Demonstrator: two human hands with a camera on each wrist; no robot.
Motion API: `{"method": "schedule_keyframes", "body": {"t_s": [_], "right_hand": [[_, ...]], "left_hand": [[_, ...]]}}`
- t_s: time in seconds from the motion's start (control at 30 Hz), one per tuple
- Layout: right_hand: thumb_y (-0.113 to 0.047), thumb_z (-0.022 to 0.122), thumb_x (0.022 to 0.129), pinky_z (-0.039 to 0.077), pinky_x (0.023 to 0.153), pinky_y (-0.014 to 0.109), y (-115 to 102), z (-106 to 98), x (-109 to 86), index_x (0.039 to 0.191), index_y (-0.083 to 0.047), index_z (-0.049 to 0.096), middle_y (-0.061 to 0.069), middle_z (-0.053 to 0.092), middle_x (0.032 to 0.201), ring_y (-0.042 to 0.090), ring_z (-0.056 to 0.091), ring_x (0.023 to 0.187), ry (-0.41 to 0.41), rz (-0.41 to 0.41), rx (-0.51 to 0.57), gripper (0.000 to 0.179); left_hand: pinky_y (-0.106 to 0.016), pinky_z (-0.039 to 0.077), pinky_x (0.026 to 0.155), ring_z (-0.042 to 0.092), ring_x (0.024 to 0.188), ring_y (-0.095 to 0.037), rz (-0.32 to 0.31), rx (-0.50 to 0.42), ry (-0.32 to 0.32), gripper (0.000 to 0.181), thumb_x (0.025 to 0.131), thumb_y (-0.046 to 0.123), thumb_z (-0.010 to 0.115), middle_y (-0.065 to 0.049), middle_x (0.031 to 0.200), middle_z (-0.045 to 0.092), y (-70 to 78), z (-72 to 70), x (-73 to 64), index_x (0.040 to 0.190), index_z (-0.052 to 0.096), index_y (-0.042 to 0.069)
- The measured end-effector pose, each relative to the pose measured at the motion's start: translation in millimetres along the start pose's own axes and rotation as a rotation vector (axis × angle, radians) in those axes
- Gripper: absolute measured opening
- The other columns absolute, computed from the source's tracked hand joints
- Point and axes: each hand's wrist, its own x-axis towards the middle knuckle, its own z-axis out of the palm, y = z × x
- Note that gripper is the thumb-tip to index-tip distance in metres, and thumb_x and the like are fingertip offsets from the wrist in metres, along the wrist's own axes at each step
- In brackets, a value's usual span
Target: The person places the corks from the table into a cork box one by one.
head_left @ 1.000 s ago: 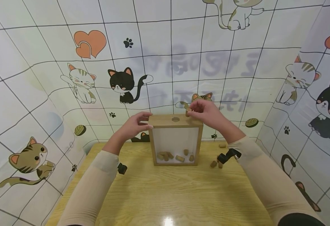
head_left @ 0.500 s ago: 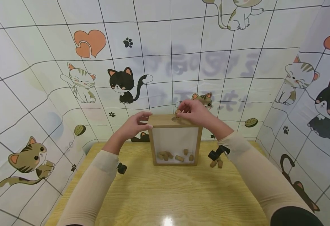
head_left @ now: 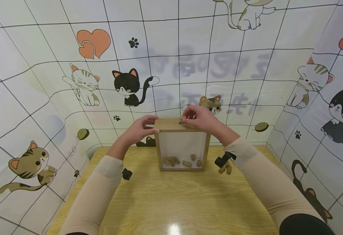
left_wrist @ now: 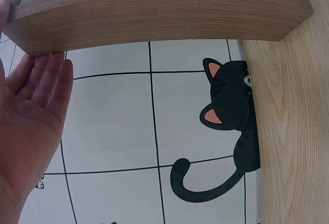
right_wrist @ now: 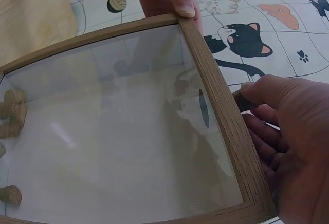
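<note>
A shallow wooden box (head_left: pixel 167 124) with a clear front stands upright on the table. My left hand (head_left: pixel 138 132) holds its upper left corner, thumb at the front and fingers behind. In the left wrist view, the fingertips of that hand (left_wrist: pixel 38 106) meet the box's wooden side (left_wrist: pixel 154 16). My right hand (head_left: pixel 203 120) pinches a small cork (right_wrist: pixel 243 102) at the round hole in the top. The hole (right_wrist: pixel 204 108) shows through the clear front in the right wrist view. Several corks (head_left: pixel 186 164) lie at the bottom inside the box.
Several loose corks (head_left: pixel 228 169) lie on the table to the right of the box, partly behind the black camera (head_left: pixel 222 160) on my right wrist. The wooden table (head_left: pixel 171 195) meets a cat-printed wall covering (head_left: pixel 159 65) behind the box and at both sides.
My right hand has moved left along the box top with the cork, from the right of the hole to the hole, and lowered slightly. The left hand has stayed at its corner.
</note>
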Motion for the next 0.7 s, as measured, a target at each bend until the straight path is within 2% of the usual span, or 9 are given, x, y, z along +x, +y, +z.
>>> {"method": "schedule_keyframes", "body": {"t_s": [0.37, 0.7], "right_hand": [[-0.015, 0.082, 0.103, 0.058, 0.085, 0.043, -0.7, 0.0, -2.1, 0.118, -0.006, 0.072, 0.008, 0.072, 0.111, 0.026, 0.070, 0.100, -0.006, -0.006, -0.018, 0.020], [-0.018, 0.080, 0.105, 0.055, 0.088, 0.044, 6.8, -9.3, -9.8, 0.118, -0.007, 0.073, 0.008, 0.071, 0.114, 0.025, 0.066, 0.102, 0.037, -0.021, -0.003, 0.018]], "left_hand": [[-0.060, 0.052, 0.114, 0.054, 0.149, -0.037, 0.002, -0.007, -0.004, 0.071, 0.099, 0.038, 0.087, -0.010, 0.158, 0.056, 0.4, 1.1, 0.6, 0.161, 0.055, 0.022], [-0.060, 0.053, 0.113, 0.056, 0.147, -0.036, 0.011, -0.008, -0.001, 0.070, 0.100, 0.035, 0.087, -0.009, 0.158, 0.056, 1.9, 1.4, 0.2, 0.161, 0.055, 0.021]]}}
